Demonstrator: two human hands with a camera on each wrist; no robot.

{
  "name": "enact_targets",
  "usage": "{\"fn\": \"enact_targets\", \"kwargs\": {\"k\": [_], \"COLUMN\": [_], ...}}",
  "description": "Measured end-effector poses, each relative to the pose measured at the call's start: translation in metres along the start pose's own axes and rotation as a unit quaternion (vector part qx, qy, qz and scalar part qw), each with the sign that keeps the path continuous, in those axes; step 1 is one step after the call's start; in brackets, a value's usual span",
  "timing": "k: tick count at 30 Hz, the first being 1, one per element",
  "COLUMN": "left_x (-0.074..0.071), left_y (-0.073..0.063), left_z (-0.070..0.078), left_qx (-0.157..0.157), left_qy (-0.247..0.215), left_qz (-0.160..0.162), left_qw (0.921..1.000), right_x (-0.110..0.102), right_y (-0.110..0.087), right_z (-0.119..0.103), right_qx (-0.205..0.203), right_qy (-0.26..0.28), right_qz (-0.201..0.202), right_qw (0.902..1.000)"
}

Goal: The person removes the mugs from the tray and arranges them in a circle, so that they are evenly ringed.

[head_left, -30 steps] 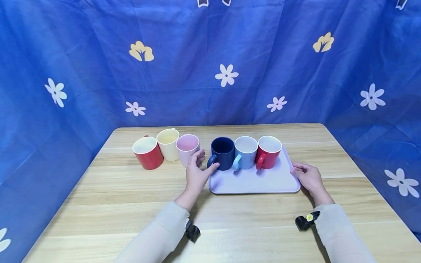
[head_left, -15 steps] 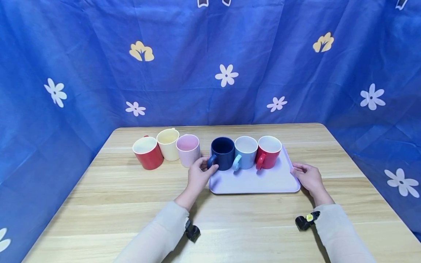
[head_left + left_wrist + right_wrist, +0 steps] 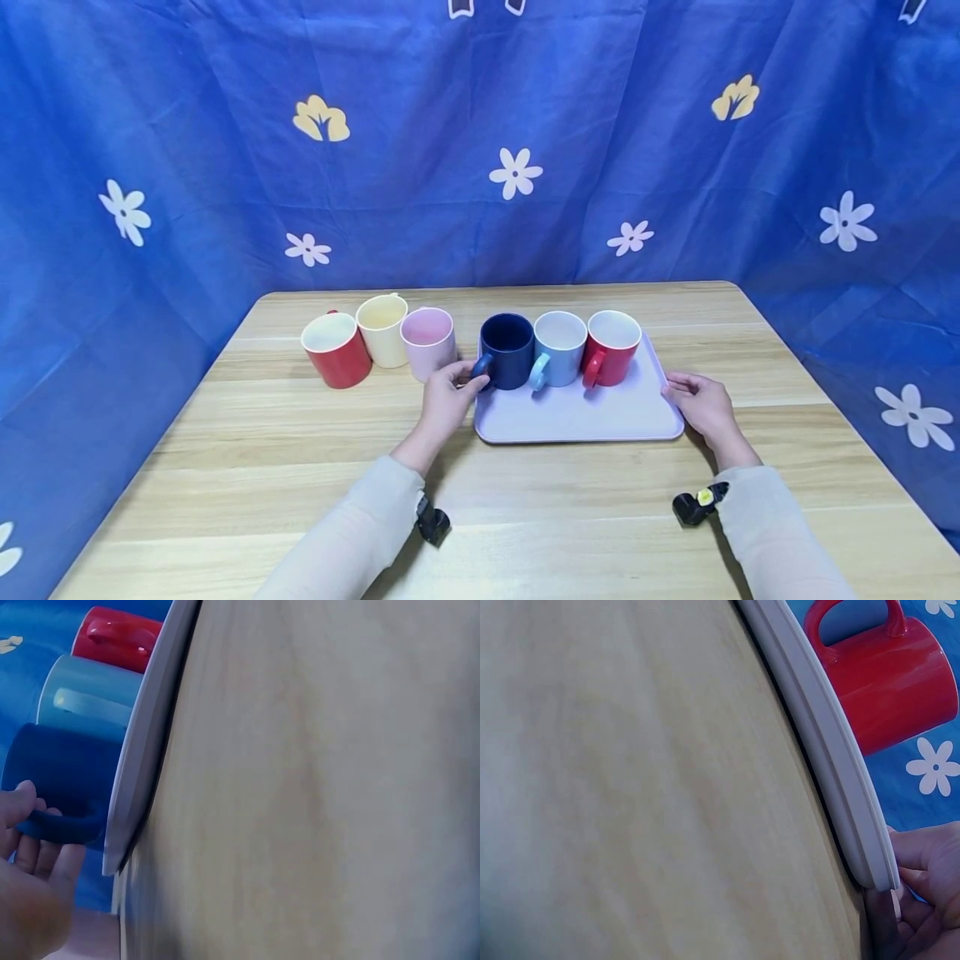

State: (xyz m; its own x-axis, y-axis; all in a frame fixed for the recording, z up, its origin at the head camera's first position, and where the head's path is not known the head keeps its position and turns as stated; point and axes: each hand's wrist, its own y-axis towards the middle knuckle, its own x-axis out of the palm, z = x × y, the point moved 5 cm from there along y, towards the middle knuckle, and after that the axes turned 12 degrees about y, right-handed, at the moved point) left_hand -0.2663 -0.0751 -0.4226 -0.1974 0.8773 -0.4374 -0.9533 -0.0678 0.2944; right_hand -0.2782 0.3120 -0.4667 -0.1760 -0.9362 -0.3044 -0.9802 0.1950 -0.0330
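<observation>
- Backdrop of blue cloth [image 3: 405,167], printed with white flowers and yellow leafy shapes, hangs behind and along both sides.
- Wood-grain tabletop [image 3: 225,450] spreads below, its far edge close to the cloth.
- Lilac tray [image 3: 577,421] lies on the right half of it, three mugs upright in a row along its back.
- Left hand [image 3: 442,402] pinches the handle of the navy mug with thumb and fingers, just right of the pink mug, which crowds it.
- Right hand [image 3: 705,404] grips the tray's right edge, thumb above, fingers beneath.
- Navy mug [image 3: 516,358] stands at the tray's left end.
- Light-blue mug [image 3: 567,360] is next, sitting between the navy one and the tray's red mug [image 3: 618,364].
- Pink mug [image 3: 429,354] stands on the tabletop just left of the tray, beside the cream mug [image 3: 387,343]; the far-left red mug [image 3: 341,364] ends that group.
- Black wrist cameras sit at both cuffs, left [image 3: 432,522] and right [image 3: 692,508].
</observation>
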Motion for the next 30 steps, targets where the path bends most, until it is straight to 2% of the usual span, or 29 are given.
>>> {"fn": "enact_targets", "kwargs": {"k": [8, 9, 14, 16, 19, 30], "left_x": [-0.005, -0.008, -0.014, -0.016, -0.023, -0.058], "left_y": [0.001, 0.0, 0.002, 0.004, 0.005, 0.0], "left_z": [-0.008, -0.004, -0.005, -0.009, -0.008, -0.007], "left_qx": [-0.007, -0.005, -0.003, 0.003, 0.014, 0.034], "left_qy": [0.001, 0.003, -0.004, -0.007, -0.008, 0.009], "left_qz": [-0.001, -0.006, -0.028, -0.033, -0.043, -0.128], "left_qw": [1.0, 1.0, 0.9996, 0.9994, 0.9989, 0.9911], "right_x": [0.0, 0.0, 0.0, 0.0, 0.0, 0.0], "right_y": [0.0, 0.0, 0.0, 0.0, 0.0, 0.0], "right_z": [0.001, 0.001, 0.001, 0.0, 0.001, 0.001], "right_qx": [-0.004, -0.004, -0.006, -0.007, -0.006, 0.002], "right_qy": [-0.002, -0.002, 0.001, 0.0, 0.0, -0.003], "right_qz": [0.0, 0.0, 0.0, 0.0, -0.001, -0.002], "right_qw": [1.0, 1.0, 1.0, 1.0, 1.0, 1.0]}}
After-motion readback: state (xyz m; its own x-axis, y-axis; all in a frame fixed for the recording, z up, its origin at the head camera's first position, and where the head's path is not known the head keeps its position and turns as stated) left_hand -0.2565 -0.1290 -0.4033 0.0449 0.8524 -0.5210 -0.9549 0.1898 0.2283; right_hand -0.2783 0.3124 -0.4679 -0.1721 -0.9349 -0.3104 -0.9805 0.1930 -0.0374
